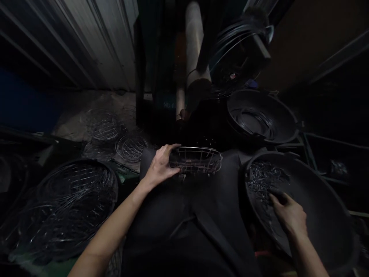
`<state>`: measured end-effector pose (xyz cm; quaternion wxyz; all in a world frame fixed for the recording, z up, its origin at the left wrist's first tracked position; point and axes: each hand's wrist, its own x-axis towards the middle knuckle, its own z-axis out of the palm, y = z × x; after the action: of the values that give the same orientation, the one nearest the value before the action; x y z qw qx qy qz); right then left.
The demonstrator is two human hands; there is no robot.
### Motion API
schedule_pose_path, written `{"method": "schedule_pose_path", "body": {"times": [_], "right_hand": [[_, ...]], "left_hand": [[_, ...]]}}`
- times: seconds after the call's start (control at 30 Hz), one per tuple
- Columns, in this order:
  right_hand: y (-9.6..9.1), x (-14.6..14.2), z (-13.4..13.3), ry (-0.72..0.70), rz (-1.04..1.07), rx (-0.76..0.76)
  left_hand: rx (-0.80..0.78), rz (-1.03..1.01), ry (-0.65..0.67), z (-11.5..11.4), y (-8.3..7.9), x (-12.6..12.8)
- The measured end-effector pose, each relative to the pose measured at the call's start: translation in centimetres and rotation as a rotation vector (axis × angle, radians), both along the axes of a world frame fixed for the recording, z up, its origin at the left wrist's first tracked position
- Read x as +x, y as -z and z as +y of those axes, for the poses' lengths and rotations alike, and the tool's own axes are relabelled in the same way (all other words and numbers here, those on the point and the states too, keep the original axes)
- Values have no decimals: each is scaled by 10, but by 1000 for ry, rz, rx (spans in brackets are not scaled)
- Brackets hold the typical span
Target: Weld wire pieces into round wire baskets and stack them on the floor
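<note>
Above my lap, my left hand [163,164] grips the left end of a small wire basket [201,161], thumb below and fingers over its rim. The basket is tilted on its side toward me. Off to the right, my right hand [288,213] reaches into a large dark round tub [319,215], its fingertips at a heap of small bent metal wire pieces [266,179]. Its thumb and fingers are close together; whether a piece is between them is too dark to see. A black apron [190,215] covers my lap under the basket.
At the left a round container [115,184] is piled with wire grids. More round wire grids [131,148] lie on the floor beyond. A machine with a pale cylinder [194,42] stands ahead. Coiled wire [255,121] lies in another tub [284,115] at the right.
</note>
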<state>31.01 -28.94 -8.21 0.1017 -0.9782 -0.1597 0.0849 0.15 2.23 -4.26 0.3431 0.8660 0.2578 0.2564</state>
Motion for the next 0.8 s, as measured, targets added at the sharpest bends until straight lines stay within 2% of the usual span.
{"method": "schedule_pose_path", "body": {"times": [0.1, 0.2, 0.3, 0.43, 0.53, 0.63, 0.8], "right_hand": [[-38, -30, 34, 67, 103, 253], [-71, -68, 86, -73, 249, 584], [-90, -98, 140, -202, 519, 811], [-97, -120, 198, -255, 892, 928], [-94, -128, 226, -288, 968, 951], [-89, -135, 239, -388, 851, 980], [-78, -144, 245, -555, 479, 933]], "left_hand": [[173, 83, -5, 3, -14, 8], [311, 160, -24, 5, -22, 19], [417, 208, -52, 4, -28, 27], [519, 244, -93, 4, -35, 31], [532, 228, -120, 8, -36, 28], [462, 202, -132, 14, -33, 24], [305, 121, -169, 25, -25, 19]]}}
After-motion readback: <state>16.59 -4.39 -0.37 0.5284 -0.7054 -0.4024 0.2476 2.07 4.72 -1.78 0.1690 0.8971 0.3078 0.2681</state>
